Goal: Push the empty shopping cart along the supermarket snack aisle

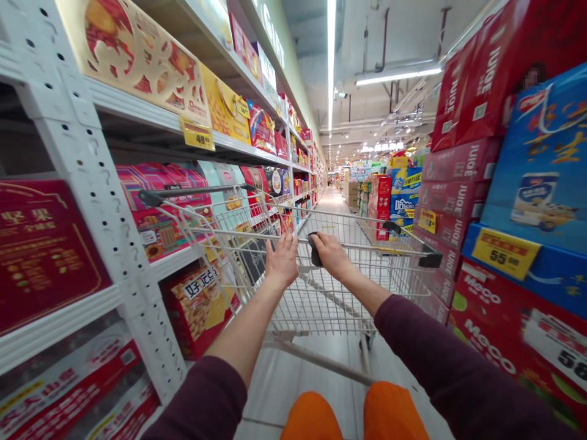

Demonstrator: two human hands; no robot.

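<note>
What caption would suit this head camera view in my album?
The left hand and right hand grip a wire shopping cart in a supermarket aisle lined with boxed goods.

shopping cart (pixel 316 305) ahead | metal shelving (pixel 92 201) left | stacked boxes (pixel 454 165) right | aisle floor (pixel 332 198) beyond cart

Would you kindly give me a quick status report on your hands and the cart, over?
Left hand, right hand on shopping cart handle. Wire basket ahead. Boxed goods on shelves left, stacked Meco boxes right.
</note>
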